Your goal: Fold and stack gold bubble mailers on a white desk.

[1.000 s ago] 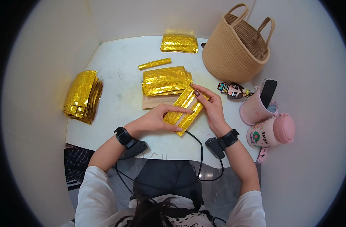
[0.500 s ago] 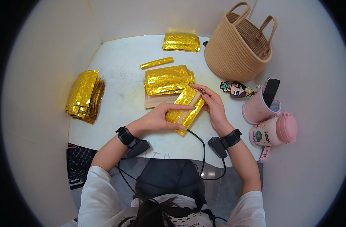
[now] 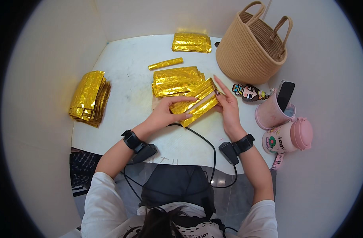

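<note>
A gold foil paper sheet (image 3: 189,112) lies tilted between my hands, its long sides folded in and a pale strip of its inner face showing along the middle. My left hand (image 3: 164,112) grips its lower-left end, with the thumb and index finger over the folds and the other fingers hidden. At the upper-right end, my right hand (image 3: 229,109) pinches the sheet with the thumb on top and the index finger stretched up past the edge. Just beyond sits a stack of gold foil sheets (image 3: 175,81), partly covered by the held one.
A narrow folded gold strip (image 3: 165,64) lies behind the stack. More gold foil piles stand at the left (image 3: 88,97) and far edge (image 3: 191,43). To the right are a woven basket (image 3: 249,49), a cartoon trinket (image 3: 248,93), a pink cup with a phone (image 3: 268,111) and a pink-lidded bottle (image 3: 282,138).
The sheet has moved slightly away from me and turned flatter, its pale strip narrower. My left fingers have shifted along the folds, and my right index finger now stretches upward.
</note>
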`<move>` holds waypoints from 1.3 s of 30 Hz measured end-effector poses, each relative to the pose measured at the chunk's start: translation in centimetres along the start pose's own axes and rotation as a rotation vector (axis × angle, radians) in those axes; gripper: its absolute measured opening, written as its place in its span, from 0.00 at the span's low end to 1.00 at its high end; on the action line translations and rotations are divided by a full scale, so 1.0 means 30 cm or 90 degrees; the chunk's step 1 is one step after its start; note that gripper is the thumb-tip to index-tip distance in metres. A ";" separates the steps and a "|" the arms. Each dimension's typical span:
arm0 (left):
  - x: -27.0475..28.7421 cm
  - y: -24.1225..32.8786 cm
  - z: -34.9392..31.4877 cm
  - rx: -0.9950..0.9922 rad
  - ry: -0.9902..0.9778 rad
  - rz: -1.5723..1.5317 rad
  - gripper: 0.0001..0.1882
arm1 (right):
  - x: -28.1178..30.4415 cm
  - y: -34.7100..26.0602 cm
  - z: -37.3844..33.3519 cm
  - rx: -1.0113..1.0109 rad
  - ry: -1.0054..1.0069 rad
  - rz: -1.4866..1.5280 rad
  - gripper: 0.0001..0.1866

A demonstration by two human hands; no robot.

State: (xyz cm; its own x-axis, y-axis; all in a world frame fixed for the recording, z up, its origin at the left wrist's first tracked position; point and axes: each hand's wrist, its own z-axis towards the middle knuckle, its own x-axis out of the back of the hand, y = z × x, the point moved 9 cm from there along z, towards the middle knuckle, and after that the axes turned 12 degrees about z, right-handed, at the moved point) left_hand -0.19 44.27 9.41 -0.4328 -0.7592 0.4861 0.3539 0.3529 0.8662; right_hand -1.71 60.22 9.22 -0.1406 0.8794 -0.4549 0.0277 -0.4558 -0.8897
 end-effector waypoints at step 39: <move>0.150 -0.074 -0.036 0.078 0.310 -0.174 0.14 | -0.016 -0.046 -0.010 0.054 0.006 -0.066 0.24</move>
State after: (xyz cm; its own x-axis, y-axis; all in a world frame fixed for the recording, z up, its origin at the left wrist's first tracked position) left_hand -2.02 39.48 9.53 -0.0526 -0.9859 0.1589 0.1711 0.1479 0.9741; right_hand -1.37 60.46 10.65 -0.1291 0.9233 -0.3616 -0.0705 -0.3723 -0.9254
